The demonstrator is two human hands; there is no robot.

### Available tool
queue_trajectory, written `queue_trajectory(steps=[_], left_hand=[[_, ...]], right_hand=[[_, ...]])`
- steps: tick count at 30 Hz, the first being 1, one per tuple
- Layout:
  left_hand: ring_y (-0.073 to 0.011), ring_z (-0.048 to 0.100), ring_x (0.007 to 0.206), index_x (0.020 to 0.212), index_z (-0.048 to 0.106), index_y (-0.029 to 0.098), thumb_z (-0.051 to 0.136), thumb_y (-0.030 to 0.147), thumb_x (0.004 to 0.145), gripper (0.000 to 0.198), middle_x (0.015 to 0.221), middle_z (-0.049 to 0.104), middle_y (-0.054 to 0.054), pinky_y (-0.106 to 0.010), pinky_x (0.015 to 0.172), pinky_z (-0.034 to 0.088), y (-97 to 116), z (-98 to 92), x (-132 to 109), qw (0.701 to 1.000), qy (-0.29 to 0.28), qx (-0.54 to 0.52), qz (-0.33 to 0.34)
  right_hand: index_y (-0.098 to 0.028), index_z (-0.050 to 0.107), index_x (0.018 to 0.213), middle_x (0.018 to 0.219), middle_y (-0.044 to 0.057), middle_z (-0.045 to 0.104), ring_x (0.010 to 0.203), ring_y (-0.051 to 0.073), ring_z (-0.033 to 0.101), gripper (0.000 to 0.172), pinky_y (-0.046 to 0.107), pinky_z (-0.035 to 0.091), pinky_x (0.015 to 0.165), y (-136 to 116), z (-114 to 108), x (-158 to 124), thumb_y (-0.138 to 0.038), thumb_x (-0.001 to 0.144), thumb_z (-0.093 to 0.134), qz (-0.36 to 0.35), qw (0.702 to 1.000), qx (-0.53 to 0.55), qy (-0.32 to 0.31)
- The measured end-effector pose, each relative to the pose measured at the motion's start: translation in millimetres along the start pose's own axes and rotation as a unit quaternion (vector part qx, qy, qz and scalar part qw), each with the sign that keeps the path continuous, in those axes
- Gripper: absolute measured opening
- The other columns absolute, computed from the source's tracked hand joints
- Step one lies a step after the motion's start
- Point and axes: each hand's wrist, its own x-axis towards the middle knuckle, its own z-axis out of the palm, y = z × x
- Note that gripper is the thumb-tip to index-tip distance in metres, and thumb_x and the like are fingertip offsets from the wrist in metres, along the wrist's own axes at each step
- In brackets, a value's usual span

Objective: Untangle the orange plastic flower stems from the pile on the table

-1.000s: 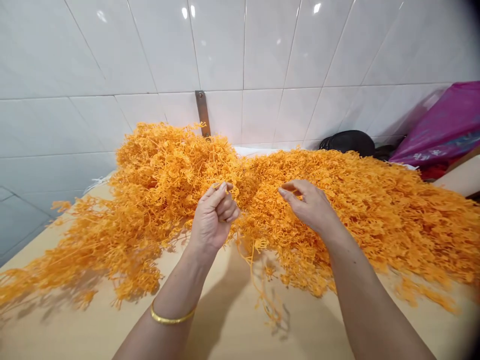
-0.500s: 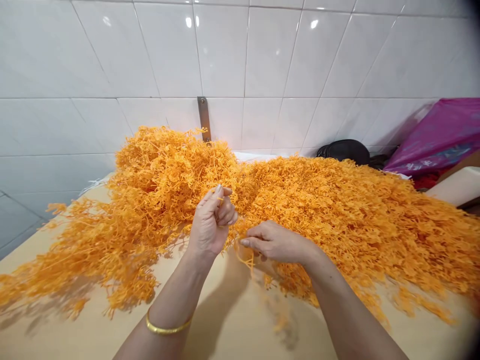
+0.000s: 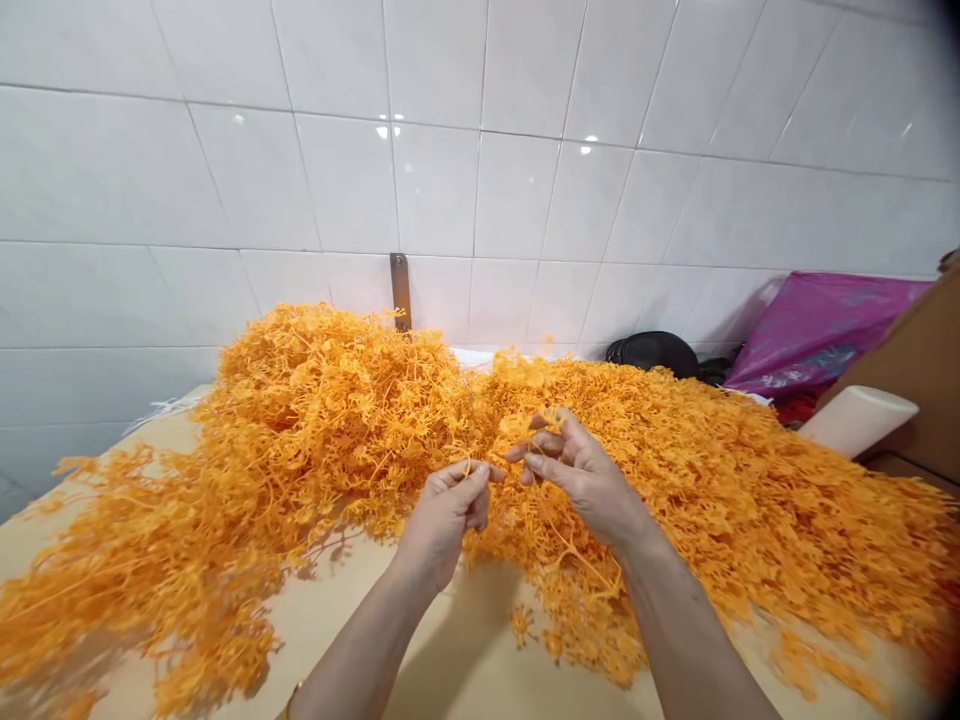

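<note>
Head: left hand (image 3: 446, 515), right hand (image 3: 585, 480) at orange pile (image 3: 337, 420) edge, bare table (image 3: 465, 665) below

Bright, even light here, coming from above: small glare spots sit on the glossy white wall tiles (image 3: 390, 130). Soft shadows lie on the tan tabletop (image 3: 465, 660) under the orange plastic sprigs (image 3: 315, 420). The sprigs at lower left smear with blur, the centre is sharp. Tile lines bow towards the edges; the right corners darken.
</note>
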Motion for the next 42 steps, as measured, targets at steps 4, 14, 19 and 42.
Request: queue_trajectory(steps=[4, 14, 19, 42], left_hand=[[-0.0035, 0.025, 0.039, 0.058, 0.047, 0.014, 0.057, 0.038, 0.068, 0.027, 0.045, 0.038, 0.005, -0.021, 0.042, 0.015, -11, 1.4, 4, 0.998, 0.052, 0.039, 0.000], [-0.0049, 0.038, 0.042, 0.058, 0.049, 0.014, 0.059, 0.017, 0.059, 0.011, 0.046, 0.047, 0.003, -0.019, 0.042, 0.019, -15, -7.4, 7, 0.997, 0.044, -0.055, -0.042], [-0.0038, 0.038, 0.040, 0.060, 0.050, 0.013, 0.067, 0.026, 0.058, 0.022, 0.049, 0.048, 0.003, -0.019, 0.040, 0.019, -17, -9.3, 8, 0.995, 0.052, -0.074, -0.046], [-0.0022, 0.040, 0.043, 0.075, 0.056, 0.010, 0.066, 0.014, 0.057, 0.021, 0.070, 0.058, -0.001, -0.015, 0.034, 0.019, -5, -13.1, 11, 0.982, 0.105, -0.147, -0.064]], right_hand=[[-0.019, 0.040, 0.081, 0.071, -0.001, 0.058, 0.056, 0.009, 0.053, 0.021, 0.025, 0.041, 0.059, 10, 9, 2, -0.028, 0.072, 0.057, 0.052, 0.996, 0.021, -0.074], [-0.016, 0.044, 0.070, 0.051, -0.001, 0.057, 0.038, 0.010, 0.051, 0.025, 0.023, 0.038, 0.044, 26, 21, 7, -0.040, 0.071, 0.053, 0.130, 0.987, -0.011, -0.094], [-0.015, 0.049, 0.072, 0.058, -0.001, 0.056, 0.043, 0.008, 0.050, 0.026, 0.022, 0.039, 0.045, 24, 19, 7, -0.040, 0.070, 0.056, 0.143, 0.977, -0.045, -0.149], [-0.014, 0.051, 0.065, 0.051, -0.002, 0.052, 0.042, 0.007, 0.047, 0.039, 0.021, 0.035, 0.045, 28, 8, 10, -0.052, 0.071, 0.050, 0.136, 0.966, -0.093, -0.198]])
